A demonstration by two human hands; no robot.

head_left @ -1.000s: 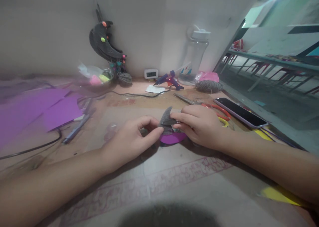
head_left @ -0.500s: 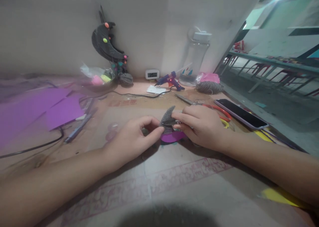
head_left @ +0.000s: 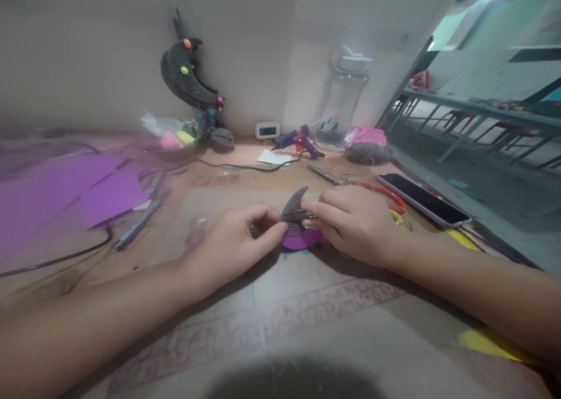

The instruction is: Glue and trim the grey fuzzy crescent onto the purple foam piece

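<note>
A small grey felt piece (head_left: 294,204) with a pointed tip stands up from a round purple foam disc (head_left: 302,237) lying on the floor mat. My left hand (head_left: 232,244) pinches the felt's left edge between thumb and forefinger. From the right, my right hand (head_left: 350,221) grips the same felt piece, its fingers curled and resting over the disc. Both forearms lie low across the mat.
Behind my right hand lie orange-handled scissors (head_left: 379,193) and a phone (head_left: 423,198). Further back: a blue glue gun (head_left: 298,141) with cord, small clock (head_left: 267,130), water jug (head_left: 344,98), grey yarn (head_left: 367,152), a black moon ornament (head_left: 186,75). Purple foam sheets (head_left: 87,191) lie left, yellow paper (head_left: 491,343) right.
My hands and the felt piece stay almost in place; the right fingers shift slightly on the felt, and more of the purple disc shows beneath.
</note>
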